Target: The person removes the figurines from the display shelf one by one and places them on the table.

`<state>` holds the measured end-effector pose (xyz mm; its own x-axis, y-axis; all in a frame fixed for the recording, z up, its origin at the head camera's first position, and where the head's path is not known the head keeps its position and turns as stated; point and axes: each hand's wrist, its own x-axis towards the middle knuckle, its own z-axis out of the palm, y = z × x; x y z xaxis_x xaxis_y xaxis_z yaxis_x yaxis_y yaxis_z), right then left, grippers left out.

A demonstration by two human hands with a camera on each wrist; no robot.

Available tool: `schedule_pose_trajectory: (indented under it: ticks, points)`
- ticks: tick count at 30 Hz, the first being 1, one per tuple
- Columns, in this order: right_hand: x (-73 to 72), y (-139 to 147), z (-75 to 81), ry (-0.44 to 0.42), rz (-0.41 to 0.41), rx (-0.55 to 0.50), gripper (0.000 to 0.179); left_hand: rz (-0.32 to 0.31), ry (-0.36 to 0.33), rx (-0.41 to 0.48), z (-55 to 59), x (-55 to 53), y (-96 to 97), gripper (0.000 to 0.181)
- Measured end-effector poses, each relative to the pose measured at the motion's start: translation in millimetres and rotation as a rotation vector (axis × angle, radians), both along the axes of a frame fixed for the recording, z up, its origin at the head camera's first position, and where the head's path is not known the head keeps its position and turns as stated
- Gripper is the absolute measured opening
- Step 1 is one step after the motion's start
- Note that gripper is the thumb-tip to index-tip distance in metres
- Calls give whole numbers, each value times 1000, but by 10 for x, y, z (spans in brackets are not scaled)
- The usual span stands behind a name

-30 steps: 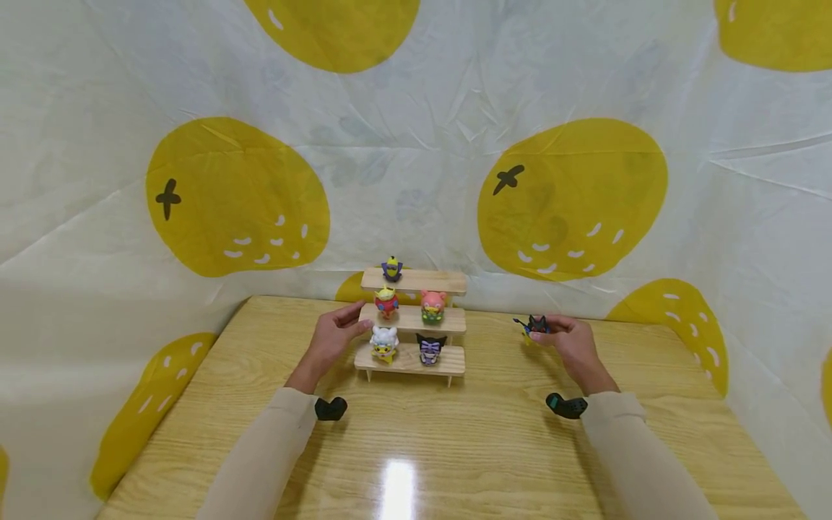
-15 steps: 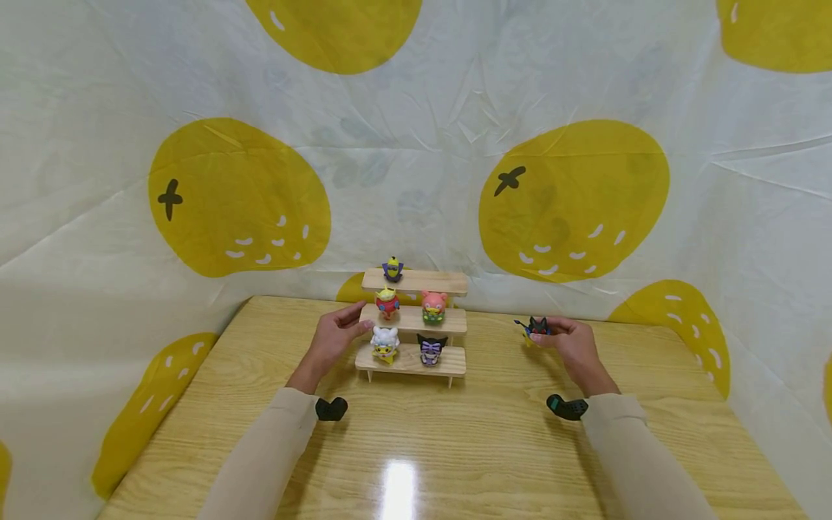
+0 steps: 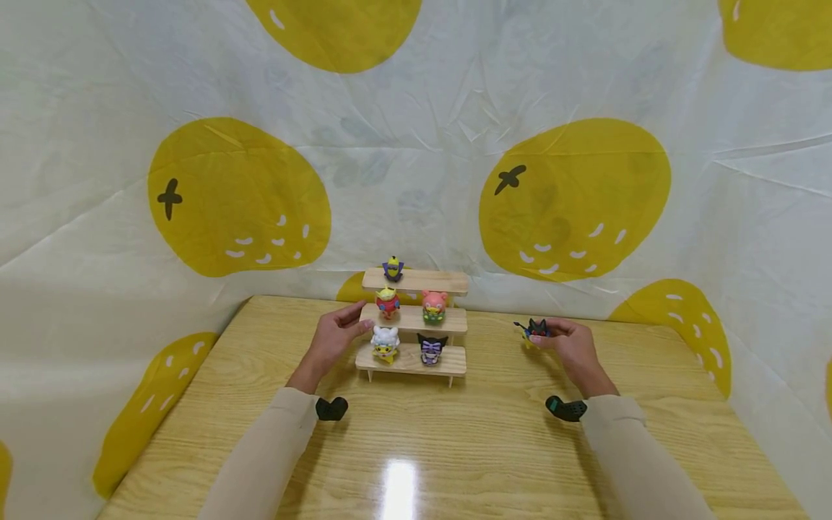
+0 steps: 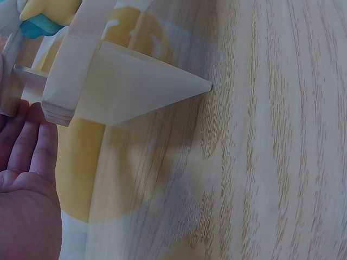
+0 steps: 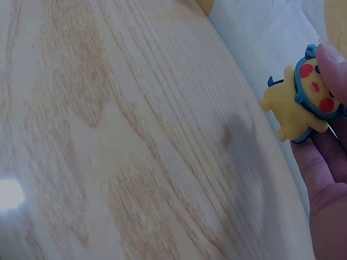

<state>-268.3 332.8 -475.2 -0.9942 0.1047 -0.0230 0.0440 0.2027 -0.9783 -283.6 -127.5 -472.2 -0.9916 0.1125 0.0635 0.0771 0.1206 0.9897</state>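
Observation:
A three-tier wooden display stand [image 3: 416,317] stands on the table. At its left end my left hand [image 3: 334,334] pinches the middle plank, thumb at the front edge and fingers behind. In the left wrist view, straight fingers [image 4: 44,146] meet the plank's end. To the right of the stand, my right hand [image 3: 572,348] pinches a small figurine [image 3: 537,330] above the table. The right wrist view shows its yellow body [image 5: 295,108], red cheeks and blue-rimmed hood, with the thumb [image 5: 333,67] covering part of the face.
On the tiers stand a yellow-and-purple figurine [image 3: 393,269], a red-suited one [image 3: 388,304], a pink one [image 3: 433,307], a white-hooded yellow one [image 3: 385,344] and a black-eared purple one [image 3: 432,349]. A printed cloth [image 3: 416,195] hangs behind the wooden table [image 3: 481,448].
Both hands stay in nearly the same places. The held figurine has barely shifted, and the figurines on the stand stay where they were.

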Motion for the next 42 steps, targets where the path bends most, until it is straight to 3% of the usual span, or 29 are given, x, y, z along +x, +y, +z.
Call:
schedule_pose_trajectory:
  ticks: [22,42]
  points:
    - [33,7,8,-39,4,-43,45,0,-10,3,15,3,-11,62]
    - [17,43,-51,-71,-7,-20,46,-11,-8,-2,30,25,-11,59]
